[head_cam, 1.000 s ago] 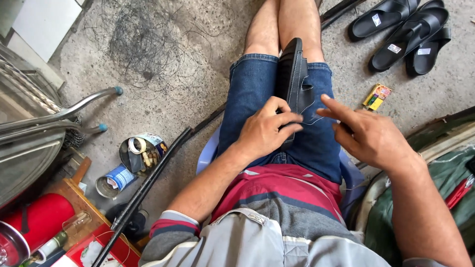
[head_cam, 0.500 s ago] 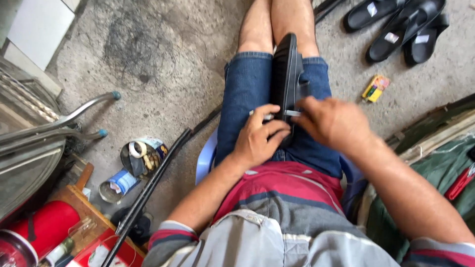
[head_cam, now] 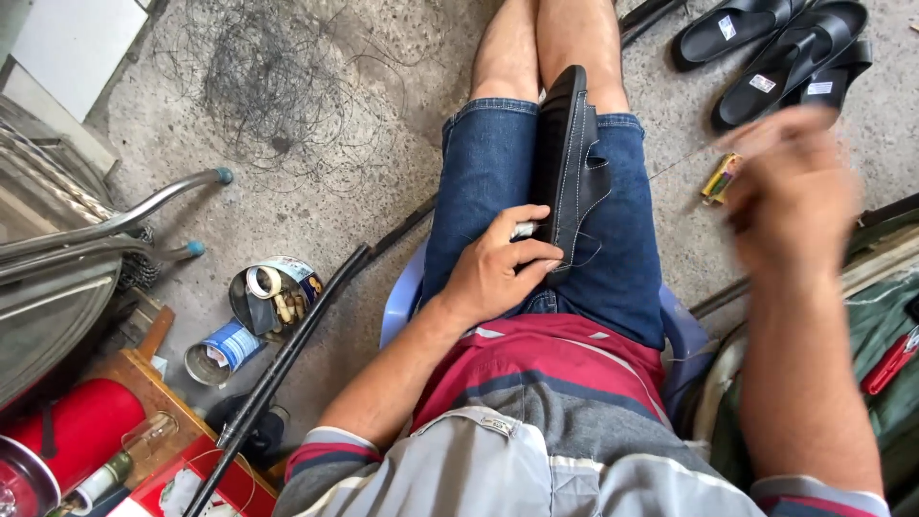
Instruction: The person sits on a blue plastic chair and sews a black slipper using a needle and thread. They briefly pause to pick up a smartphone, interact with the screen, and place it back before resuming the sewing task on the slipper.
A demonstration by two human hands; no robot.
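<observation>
We sat on a pale blue plastic stool (head_cam: pixel 400 299) with the black sandal (head_cam: pixel 571 163) stood on edge between our thighs, its long axis running straight away from us, from the lap towards the knees. Our left hand (head_cam: pixel 498 271) lay at the near end of it, the fingers (head_cam: pixel 532 253) curled round the heel edge and pinching it steady; a small pale piece showed between them, too small for us to name. The sandal sat just ahead of those fingers, touching them, so the left hand was plainly the nearer one.

Our right hand (head_cam: pixel 793 187) was raised well apart from the sandal, off to the right and level with the knees. It was badly blurred, so we could not tell whether its fingers were pinched or spread. A thin thread (head_cam: pixel 680 165) seemed to run from it back towards the sandal, but where it met the leather we could not make out.

The far tip of the sandal was tucked between our legs. More black sandals (head_cam: pixel 766 53) lay on the concrete floor (head_cam: pixel 345 115) beyond, and open tins (head_cam: pixel 273 297) stood to our left.
</observation>
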